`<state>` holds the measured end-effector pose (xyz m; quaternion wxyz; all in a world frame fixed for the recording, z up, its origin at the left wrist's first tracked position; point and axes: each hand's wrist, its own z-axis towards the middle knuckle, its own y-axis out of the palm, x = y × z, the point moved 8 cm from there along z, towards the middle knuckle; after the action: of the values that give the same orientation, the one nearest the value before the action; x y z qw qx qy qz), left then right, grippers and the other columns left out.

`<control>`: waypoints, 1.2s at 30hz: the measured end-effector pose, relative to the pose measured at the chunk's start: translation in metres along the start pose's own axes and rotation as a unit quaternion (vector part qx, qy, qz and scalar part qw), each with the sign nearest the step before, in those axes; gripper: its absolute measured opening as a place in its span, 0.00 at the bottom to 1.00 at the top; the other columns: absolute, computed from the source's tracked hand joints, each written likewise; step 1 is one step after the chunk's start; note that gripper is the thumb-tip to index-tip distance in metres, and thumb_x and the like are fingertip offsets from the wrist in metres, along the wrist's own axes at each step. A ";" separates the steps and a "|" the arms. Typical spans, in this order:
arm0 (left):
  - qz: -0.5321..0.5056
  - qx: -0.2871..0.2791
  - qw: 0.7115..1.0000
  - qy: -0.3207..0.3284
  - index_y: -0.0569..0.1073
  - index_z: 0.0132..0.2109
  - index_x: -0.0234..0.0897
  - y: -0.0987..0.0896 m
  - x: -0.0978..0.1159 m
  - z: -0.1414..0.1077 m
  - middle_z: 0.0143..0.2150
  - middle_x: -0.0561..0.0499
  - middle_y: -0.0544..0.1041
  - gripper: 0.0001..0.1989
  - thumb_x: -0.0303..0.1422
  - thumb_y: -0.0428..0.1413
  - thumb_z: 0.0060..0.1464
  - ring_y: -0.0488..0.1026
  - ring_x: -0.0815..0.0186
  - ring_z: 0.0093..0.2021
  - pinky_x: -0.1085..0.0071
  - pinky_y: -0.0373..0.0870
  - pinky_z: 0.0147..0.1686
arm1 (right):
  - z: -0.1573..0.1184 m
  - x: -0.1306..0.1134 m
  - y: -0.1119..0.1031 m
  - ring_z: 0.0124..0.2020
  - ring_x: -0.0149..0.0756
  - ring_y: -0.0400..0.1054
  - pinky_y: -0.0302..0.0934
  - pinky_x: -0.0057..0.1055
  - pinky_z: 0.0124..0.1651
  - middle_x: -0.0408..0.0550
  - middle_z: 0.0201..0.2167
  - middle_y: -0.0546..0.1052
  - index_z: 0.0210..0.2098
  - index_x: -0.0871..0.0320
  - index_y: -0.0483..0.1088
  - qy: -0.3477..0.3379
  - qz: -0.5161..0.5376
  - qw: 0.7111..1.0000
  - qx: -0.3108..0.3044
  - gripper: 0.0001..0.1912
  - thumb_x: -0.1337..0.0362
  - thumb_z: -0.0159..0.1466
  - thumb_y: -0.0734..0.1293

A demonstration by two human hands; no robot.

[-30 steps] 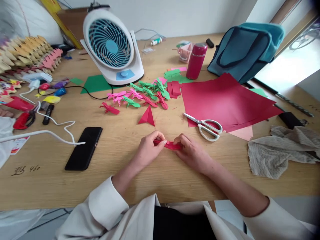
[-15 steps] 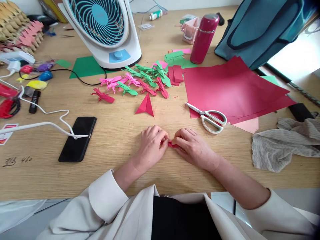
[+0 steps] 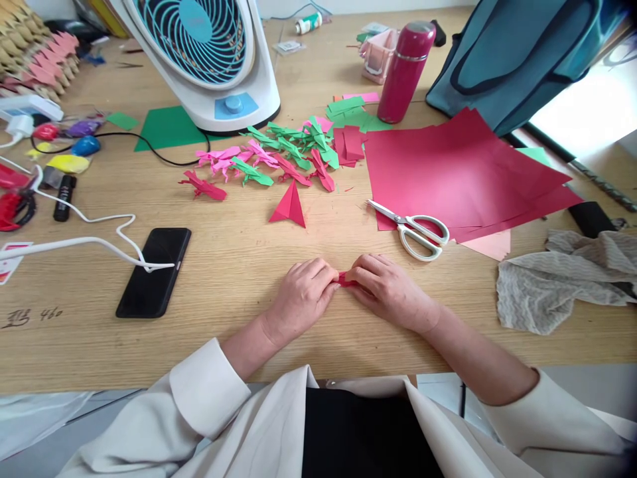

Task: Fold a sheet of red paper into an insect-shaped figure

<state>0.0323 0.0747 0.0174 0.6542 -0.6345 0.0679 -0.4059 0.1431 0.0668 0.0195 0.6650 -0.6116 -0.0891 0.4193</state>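
Between my two hands, just above the table, is a small piece of folded red paper point(image 3: 343, 279). My left hand point(image 3: 304, 292) pinches its left end with fingers closed. The right end is gripped by my right hand point(image 3: 391, 292), its fingers also closed; most of the paper is hidden behind the fingers. Beyond my hands lies a red folded paper triangle point(image 3: 288, 207). Farther back is a pile of folded paper figures point(image 3: 293, 146) in green, pink and red. White-handled scissors point(image 3: 421, 232) rest to the right, partly over large red paper sheets point(image 3: 438, 172).
A black phone point(image 3: 154, 272) with a white cable lies to the left. A fan point(image 3: 239, 106) stands at the back, with a magenta bottle point(image 3: 405, 73) and a blue bag point(image 3: 512, 60) to its right. A crumpled grey cloth point(image 3: 552, 285) lies at far right.
My left fingers have shifted slightly down on the folded paper, and a bit more red shows between my hands. The whole view has moved slightly.
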 end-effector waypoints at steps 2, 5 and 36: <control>-0.008 0.002 1.000 -0.016 0.70 0.38 0.37 0.000 -0.003 0.002 0.38 0.49 0.73 0.05 0.28 0.50 0.63 0.70 0.63 0.40 0.67 0.64 0.41 | 0.000 0.000 0.000 0.36 0.38 0.63 0.59 0.35 0.43 0.51 0.35 0.70 0.37 0.59 0.69 0.001 0.005 1.000 0.003 0.08 0.66 0.70 0.59; -0.025 0.006 0.999 -0.045 0.68 0.35 0.38 0.002 -0.006 0.005 0.37 0.51 0.72 0.05 0.25 0.52 0.59 0.69 0.64 0.38 0.67 0.63 0.40 | 0.001 0.001 0.000 0.36 0.38 0.63 0.59 0.35 0.43 0.51 0.35 0.71 0.37 0.60 0.69 0.001 0.015 1.000 0.007 0.07 0.66 0.70 0.60; 0.086 0.047 0.993 0.072 0.71 0.36 0.34 0.005 0.014 -0.005 0.34 0.49 0.71 0.10 0.27 0.48 0.66 0.68 0.65 0.36 0.69 0.68 0.39 | 0.000 -0.002 0.001 0.34 0.37 0.62 0.59 0.34 0.40 0.50 0.33 0.69 0.35 0.59 0.68 0.006 -0.023 0.999 0.030 0.09 0.68 0.70 0.58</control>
<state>0.0403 0.0618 0.0181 0.7091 -0.5640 0.1501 -0.3957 0.1412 0.0649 0.0193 0.6931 -0.5916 -0.0867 0.4025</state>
